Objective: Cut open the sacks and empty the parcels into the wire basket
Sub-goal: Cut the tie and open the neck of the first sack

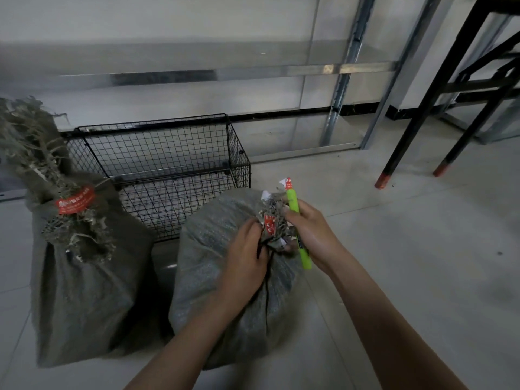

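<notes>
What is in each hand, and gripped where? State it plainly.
The left hand grips the nearer sack by its tied neck. The right hand holds a green cutter around its middle, both ends sticking out of the fist.

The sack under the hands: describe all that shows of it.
The sack is grey-green woven cloth, full and bulging, standing upright on the tiled floor in front of the wire basket. Its neck is bunched and tied shut, with frayed threads and red-and-white tags. The left hand grips the neck; the right hand, holding a green cutter, touches it.
</notes>
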